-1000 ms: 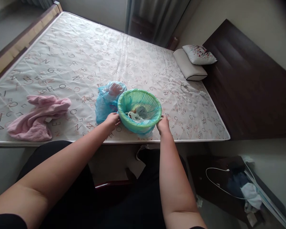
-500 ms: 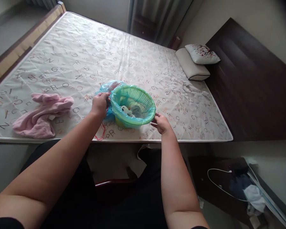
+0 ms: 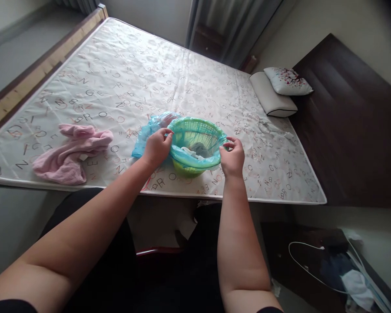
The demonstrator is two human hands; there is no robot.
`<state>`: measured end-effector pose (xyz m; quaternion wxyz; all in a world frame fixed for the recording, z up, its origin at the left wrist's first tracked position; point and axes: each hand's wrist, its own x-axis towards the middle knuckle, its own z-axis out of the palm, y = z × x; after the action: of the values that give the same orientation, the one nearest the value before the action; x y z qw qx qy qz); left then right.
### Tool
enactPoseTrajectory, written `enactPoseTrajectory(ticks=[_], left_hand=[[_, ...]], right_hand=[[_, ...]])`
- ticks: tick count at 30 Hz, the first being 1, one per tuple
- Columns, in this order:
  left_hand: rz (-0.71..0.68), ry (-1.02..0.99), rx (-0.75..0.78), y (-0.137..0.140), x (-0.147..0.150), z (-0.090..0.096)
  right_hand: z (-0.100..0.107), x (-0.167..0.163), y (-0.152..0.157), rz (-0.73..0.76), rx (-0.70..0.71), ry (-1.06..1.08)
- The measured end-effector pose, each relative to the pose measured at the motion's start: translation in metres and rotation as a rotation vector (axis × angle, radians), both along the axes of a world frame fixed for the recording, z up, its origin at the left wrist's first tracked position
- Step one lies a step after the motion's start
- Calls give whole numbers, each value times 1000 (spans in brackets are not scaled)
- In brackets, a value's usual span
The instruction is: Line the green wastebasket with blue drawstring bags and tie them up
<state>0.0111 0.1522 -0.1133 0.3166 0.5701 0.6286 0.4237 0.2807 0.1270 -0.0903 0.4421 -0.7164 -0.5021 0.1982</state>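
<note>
A green plastic basket (image 3: 188,170) stands on the mattress near its front edge, lined with a thin blue plastic bag (image 3: 195,162) folded over the rim. Grey and white items (image 3: 200,150) lie inside; I cannot make out what they are. At the left of the rim, my left hand (image 3: 158,147) pinches the bag's edge. My right hand (image 3: 232,156) closes thumb and fingers on the bag at the right of the rim. More blue plastic (image 3: 144,138) lies bunched beside the basket, partly hidden behind my left hand. Part of a red string (image 3: 146,184) shows below my left wrist.
A crumpled pink cloth (image 3: 68,158) rests on the letter-patterned mattress (image 3: 140,82) to the left. Two pillows (image 3: 275,95) sit by the dark headboard (image 3: 345,117). A low dark surface with a white cable (image 3: 304,261) and a white cloth (image 3: 356,287) is at lower right.
My right hand has risen along the basket's right side to the rim, its fingers now on the bag. My left hand stays at the left rim. The view has shifted slightly.
</note>
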Motion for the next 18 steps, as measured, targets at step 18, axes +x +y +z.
enactPoseTrajectory(ticks=[18], left_hand=[[-239,703,-170,-9,14,-6]], right_hand=[[-3,-41,11,82,-103,14]])
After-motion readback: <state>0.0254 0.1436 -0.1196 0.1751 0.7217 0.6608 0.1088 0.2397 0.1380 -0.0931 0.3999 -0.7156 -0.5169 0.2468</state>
